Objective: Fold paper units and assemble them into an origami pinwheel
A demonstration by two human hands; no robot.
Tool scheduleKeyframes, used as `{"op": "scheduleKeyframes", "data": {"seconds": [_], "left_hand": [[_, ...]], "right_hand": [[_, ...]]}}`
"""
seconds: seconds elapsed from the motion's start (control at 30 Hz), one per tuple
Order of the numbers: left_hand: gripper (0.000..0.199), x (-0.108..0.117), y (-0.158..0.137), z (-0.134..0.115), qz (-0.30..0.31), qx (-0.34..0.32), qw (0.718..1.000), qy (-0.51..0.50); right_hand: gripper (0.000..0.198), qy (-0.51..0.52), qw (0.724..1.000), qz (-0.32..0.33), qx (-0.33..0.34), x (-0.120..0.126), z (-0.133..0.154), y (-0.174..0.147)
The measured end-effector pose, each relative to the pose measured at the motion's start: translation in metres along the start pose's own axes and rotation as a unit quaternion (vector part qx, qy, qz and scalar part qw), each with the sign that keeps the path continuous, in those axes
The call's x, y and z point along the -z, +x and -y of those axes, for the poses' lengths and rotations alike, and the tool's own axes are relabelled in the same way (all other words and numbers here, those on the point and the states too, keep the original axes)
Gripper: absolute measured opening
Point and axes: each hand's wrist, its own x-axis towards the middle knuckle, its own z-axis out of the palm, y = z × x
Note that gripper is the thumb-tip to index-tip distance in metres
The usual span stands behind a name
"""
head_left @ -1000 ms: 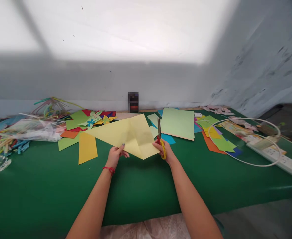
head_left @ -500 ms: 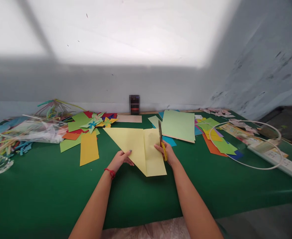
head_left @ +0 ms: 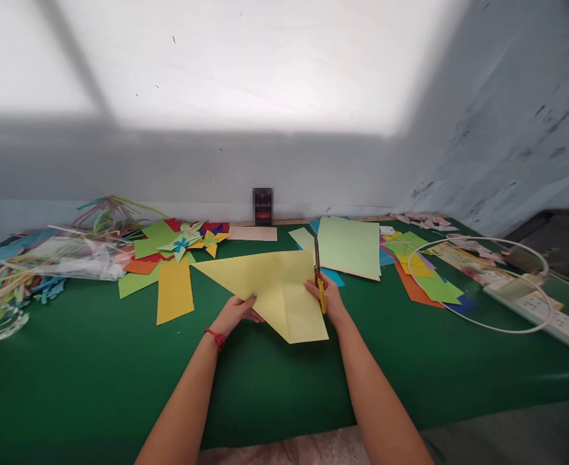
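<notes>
A pale yellow sheet of paper is held up over the table between both hands, with a slanted lower left edge and a crease down its right part. My left hand pinches that slanted edge, thumb on top and fingers behind. On the right side, my right hand grips the paper's edge with the thumb in front. Scissors with yellow handles are also in my right hand, blades pointing up and away, beside the paper's right edge. Some right fingers are hidden behind the scissors and paper.
The green table carries paper flowers, a yellow paper strip and paper strips in a clear bowl on the left. Light green sheets, a white cable and a power strip lie right. A phone-like object stands behind.
The paper's left point has swung a little left and down, and its raised crease has flattened out. The scissors and my right hand have shifted slightly right.
</notes>
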Motion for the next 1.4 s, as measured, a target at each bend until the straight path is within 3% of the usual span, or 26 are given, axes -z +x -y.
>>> {"op": "scheduleKeyframes", "data": {"seconds": [0.13, 0.23, 0.43, 0.6, 0.7, 1.0, 1.17, 1.4], "left_hand": [[0.046, 0.0, 0.002, 0.004, -0.001, 0.018, 1.0, 0.004], [0.04, 0.004, 0.011, -0.003, -0.043, 0.006, 0.999, 0.004], [0.023, 0.015, 0.044, -0.054, -0.149, -0.068, 0.986, -0.003], [0.018, 0.011, 0.067, -0.095, -0.184, -0.128, 0.974, -0.021], [0.013, 0.007, 0.073, -0.108, -0.193, -0.141, 0.971, -0.019], [0.013, 0.003, 0.077, -0.112, -0.191, -0.089, 0.977, 0.032], [0.019, 0.005, 0.08, -0.111, -0.19, -0.133, 0.972, 0.036], [0.022, 0.008, 0.074, -0.117, -0.207, -0.139, 0.963, 0.099]], "right_hand": [[0.037, 0.002, 0.998, -0.063, 0.014, 0.0, -0.004, 0.004], [0.037, 0.008, 0.995, -0.093, 0.019, -0.001, -0.007, 0.007], [0.044, 0.016, 0.996, -0.09, -0.002, -0.013, -0.006, 0.015], [0.055, 0.033, 0.998, -0.045, -0.009, -0.031, 0.002, 0.027], [0.048, 0.014, 0.997, -0.074, -0.005, -0.042, 0.011, 0.027], [0.05, -0.086, 0.996, 0.015, -0.031, -0.061, -0.003, 0.003], [0.057, -0.07, 0.994, 0.086, 0.005, -0.056, -0.003, -0.001], [0.043, -0.12, 0.992, -0.004, -0.032, -0.061, 0.01, -0.006]]}}
